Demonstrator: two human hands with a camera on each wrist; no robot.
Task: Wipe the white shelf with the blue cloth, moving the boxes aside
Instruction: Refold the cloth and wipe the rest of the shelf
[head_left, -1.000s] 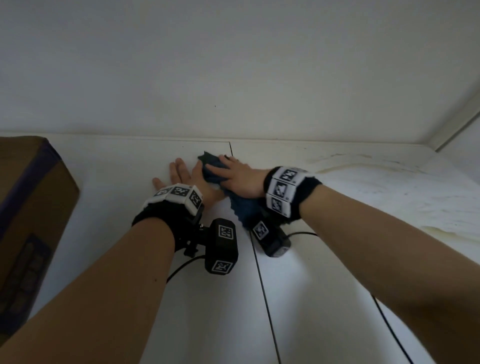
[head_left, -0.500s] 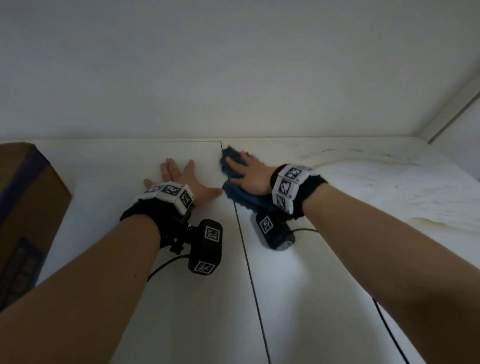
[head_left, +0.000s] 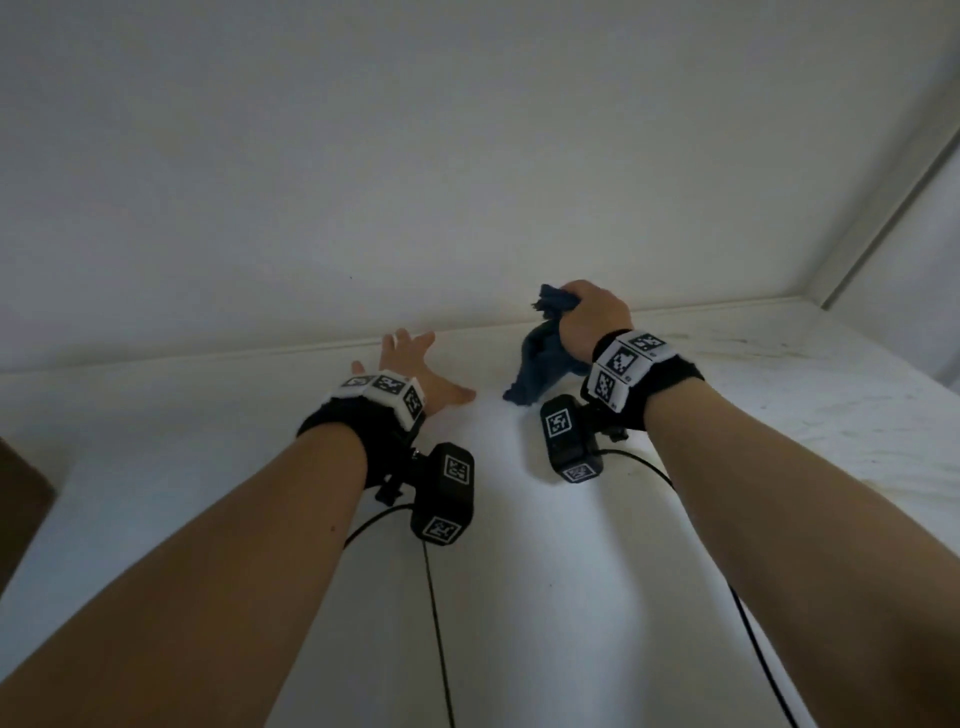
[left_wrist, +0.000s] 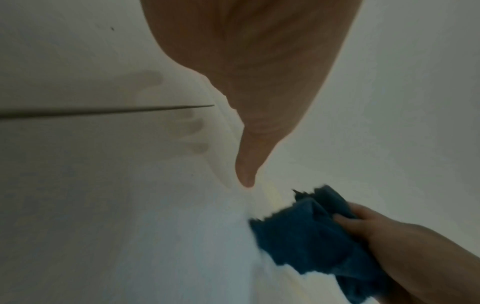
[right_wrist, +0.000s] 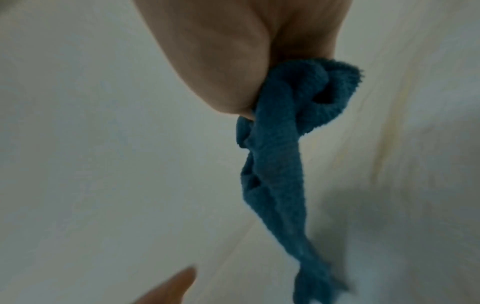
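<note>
My right hand (head_left: 589, 317) grips the bunched blue cloth (head_left: 540, 358) and holds it lifted near the back wall, its lower end hanging toward the white shelf (head_left: 208, 441). The cloth (right_wrist: 283, 164) dangles in a twisted strip from my fist (right_wrist: 246, 51) in the right wrist view. My left hand (head_left: 410, 369) lies open with fingers spread on the shelf, left of the cloth. In the left wrist view my thumb (left_wrist: 246, 164) points toward the cloth (left_wrist: 311, 232) held by the right hand (left_wrist: 389, 242). A brown box (head_left: 21, 499) shows at the left edge.
The shelf meets the back wall (head_left: 467, 156) just beyond both hands. Yellowish stains (head_left: 779, 364) mark the shelf's right part. A side wall (head_left: 924, 234) closes the right end. Black cables (head_left: 436, 597) trail from the wrist cameras.
My right hand has gathered the cloth off the shelf and lifted it up and back toward the wall. The view swung right, so the box now shows only at the left edge.
</note>
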